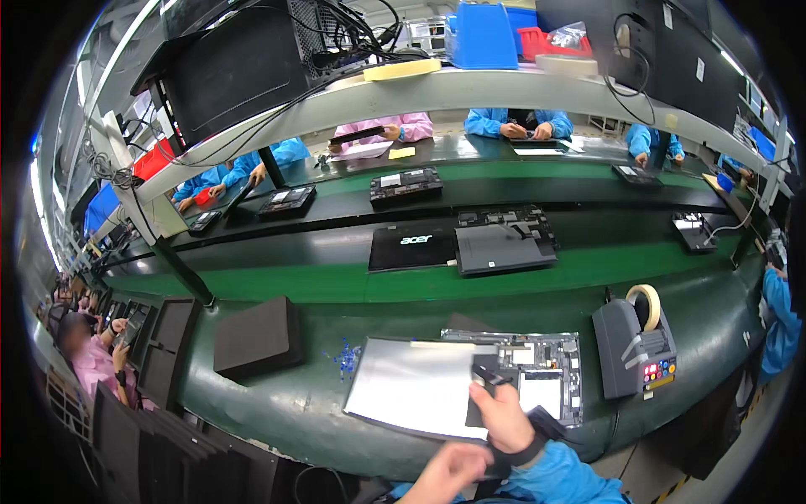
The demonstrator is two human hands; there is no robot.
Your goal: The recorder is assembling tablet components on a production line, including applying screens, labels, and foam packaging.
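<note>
My right hand, with a black band at the wrist, is closed on a small dark object whose kind I cannot make out. It is over the right edge of a flat silver-white panel with dark borders. My left hand is just below, near the panel's lower edge; its fingers are smeared by motion. To the right of the panel, and partly covered by it, lies an opened laptop base with its circuit board exposed. Small blue scraps are scattered left of the panel.
A grey tape dispenser with a tape roll stands at the right. A black foam block sits at the left. Beyond, a green conveyor line carries a dark laptop lid and several opened laptops. Co-workers sit across the line under an overhead shelf.
</note>
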